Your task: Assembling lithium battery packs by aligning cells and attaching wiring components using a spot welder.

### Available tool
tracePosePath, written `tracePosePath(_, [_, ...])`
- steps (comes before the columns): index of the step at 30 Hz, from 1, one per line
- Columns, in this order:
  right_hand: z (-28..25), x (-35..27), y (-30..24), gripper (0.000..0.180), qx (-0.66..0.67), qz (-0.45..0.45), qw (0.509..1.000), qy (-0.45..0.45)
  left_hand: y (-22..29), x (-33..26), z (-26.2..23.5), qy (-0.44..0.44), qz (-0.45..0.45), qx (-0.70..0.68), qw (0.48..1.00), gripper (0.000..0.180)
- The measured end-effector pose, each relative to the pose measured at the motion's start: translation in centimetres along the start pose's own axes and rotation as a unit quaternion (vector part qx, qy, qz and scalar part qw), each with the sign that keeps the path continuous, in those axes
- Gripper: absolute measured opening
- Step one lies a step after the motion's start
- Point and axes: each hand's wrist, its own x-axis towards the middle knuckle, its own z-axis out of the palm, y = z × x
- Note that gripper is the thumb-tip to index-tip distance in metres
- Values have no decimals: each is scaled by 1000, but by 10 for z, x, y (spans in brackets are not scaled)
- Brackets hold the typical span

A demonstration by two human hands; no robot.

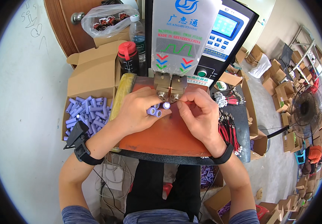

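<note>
Head view: the spot welder [185,41] stands over your orange counter [168,134], the box of purple cells [86,112] well left. Your left hand [136,110] is clenched around a purple cell pack [157,111] under the electrode block [170,87]; your right hand [202,114] pinches something too small to tell. Fingertips sit close — a slipped pack could land the weld crooked.

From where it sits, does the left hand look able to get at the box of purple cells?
Probably yes: the cardboard box of purple cells lies open-topped just beside the left hand, nothing between, though it already holds cells.
</note>
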Motion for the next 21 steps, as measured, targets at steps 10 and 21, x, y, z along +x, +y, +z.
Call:
tracePosePath(10, [-1, 2, -2, 9, 2, -17, 1000, -16, -2, 2, -4, -118, -128, -73, 982, 19])
tracePosePath(21, [2, 1, -2, 7, -9, -7, 999, -30, 1, 3, -1, -65, -83, -104, 989, 16])
